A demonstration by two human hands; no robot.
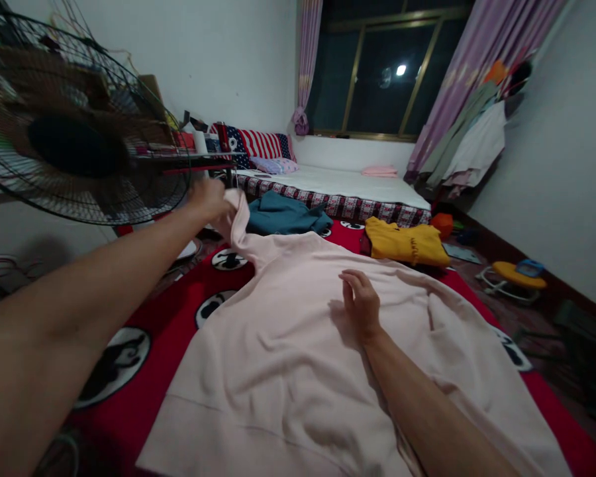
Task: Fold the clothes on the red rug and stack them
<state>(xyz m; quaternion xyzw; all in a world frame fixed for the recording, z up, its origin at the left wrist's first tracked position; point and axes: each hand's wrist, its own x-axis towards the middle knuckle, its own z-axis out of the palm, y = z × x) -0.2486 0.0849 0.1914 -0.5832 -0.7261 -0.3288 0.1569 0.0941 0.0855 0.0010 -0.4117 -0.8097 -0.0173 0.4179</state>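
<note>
A pale pink sweatshirt [278, 331] lies spread over a red patterned cloth, with soft wrinkles across its body. At the far left, my left hand [209, 199] is closed on one sleeve, lifting that part off the surface. My right hand [361, 301] hovers just above the middle of the sweatshirt, fingers slightly bent and apart, holding nothing. Beyond the sweatshirt sit a folded teal garment [285, 213] and a folded yellow garment [407, 242].
A large fan [69, 146] stands close on the left, near my left forearm. The red cloth [173, 351] shows black-and-white round patterns. Behind are a bed [328, 173] and a window [382, 76]. A yellow-topped stool [519, 275] stands at right, below hanging clothes [477, 146].
</note>
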